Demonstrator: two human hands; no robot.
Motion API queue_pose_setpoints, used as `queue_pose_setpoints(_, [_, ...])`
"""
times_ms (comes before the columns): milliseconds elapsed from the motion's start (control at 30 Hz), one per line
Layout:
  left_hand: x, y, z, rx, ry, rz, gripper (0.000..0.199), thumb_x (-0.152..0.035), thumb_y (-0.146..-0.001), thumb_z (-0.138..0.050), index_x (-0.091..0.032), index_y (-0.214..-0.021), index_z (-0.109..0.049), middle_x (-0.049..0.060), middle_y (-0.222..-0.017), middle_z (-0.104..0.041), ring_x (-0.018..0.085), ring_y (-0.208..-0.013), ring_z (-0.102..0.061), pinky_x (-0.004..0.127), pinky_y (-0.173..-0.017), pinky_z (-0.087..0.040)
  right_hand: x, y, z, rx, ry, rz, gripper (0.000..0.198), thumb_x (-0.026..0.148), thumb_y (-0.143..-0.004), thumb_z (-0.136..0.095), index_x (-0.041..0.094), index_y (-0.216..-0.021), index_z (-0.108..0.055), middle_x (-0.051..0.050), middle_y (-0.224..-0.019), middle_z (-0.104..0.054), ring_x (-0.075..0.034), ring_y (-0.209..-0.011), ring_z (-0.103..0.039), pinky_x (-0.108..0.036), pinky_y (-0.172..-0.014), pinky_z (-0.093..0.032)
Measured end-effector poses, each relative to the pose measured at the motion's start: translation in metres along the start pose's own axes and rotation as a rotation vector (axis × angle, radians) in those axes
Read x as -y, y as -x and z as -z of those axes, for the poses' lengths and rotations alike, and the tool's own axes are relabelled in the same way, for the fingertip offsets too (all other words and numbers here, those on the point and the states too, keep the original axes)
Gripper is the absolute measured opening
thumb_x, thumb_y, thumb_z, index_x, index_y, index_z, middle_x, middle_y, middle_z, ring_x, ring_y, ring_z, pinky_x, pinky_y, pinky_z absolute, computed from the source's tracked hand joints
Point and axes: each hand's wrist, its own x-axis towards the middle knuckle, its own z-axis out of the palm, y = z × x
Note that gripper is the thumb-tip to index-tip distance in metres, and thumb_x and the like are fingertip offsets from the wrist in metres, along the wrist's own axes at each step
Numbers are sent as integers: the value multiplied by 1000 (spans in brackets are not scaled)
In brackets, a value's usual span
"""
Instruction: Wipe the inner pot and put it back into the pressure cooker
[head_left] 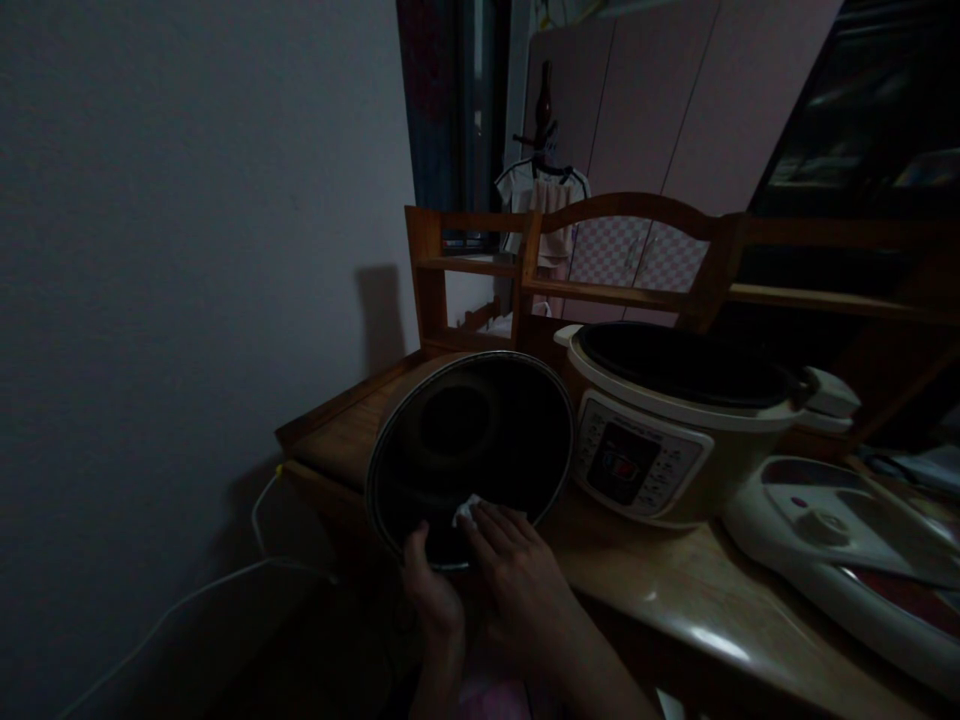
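A round dark cooker lid (472, 440) with a metal rim is held tilted up at the front of a wooden table (645, 580). My left hand (431, 590) grips the lid's lower rim, thumb on the inner face. With my right hand (517, 570) I press a small white cloth (466, 512) against the lid's dark inner surface near the bottom. Right of the lid stands a cream electric cooker (660, 430) with its top open and a button panel facing me.
A white lid-like appliance part (840, 540) lies on the table at the right. A wooden shelf rack (525, 270) stands behind. A white cable (225, 580) runs along the wall at the left. Pink cabinets and hanging clothes are beyond.
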Motion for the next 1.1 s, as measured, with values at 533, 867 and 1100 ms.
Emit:
queue_pose_setpoints(533, [-7, 2, -1, -30, -2, 79, 22, -35, -70, -49, -20, -81, -60, 2, -88, -60, 25, -105, -53, 45, -104, -34, 4, 5, 14, -33, -107, 32, 68, 25, -79, -56, 17, -145, -41, -8, -146, -43, -18, -137, -34, -33, -117, -16])
queue_pose_setpoints(867, [-7, 1, 0, -28, -4, 62, 21, -35, -69, -49, -20, -79, -61, 2, -87, -60, 25, -105, -53, 43, -104, -33, 6, 7, 18, -33, -90, 36, 66, 20, -79, -58, 16, -143, -44, -8, -145, -45, -18, -135, -37, -33, -117, -19])
queue_pose_setpoints(1100, [-4, 1, -1, -17, 15, 75, 23, -38, -71, -50, -20, -80, -61, 2, -87, -60, 24, -99, -53, 43, -100, -35, 4, 5, 27, -19, 2, -13, 54, 24, -87, -57, 17, -139, -50, -9, -140, -51, -20, -130, -43, -34, -115, -26])
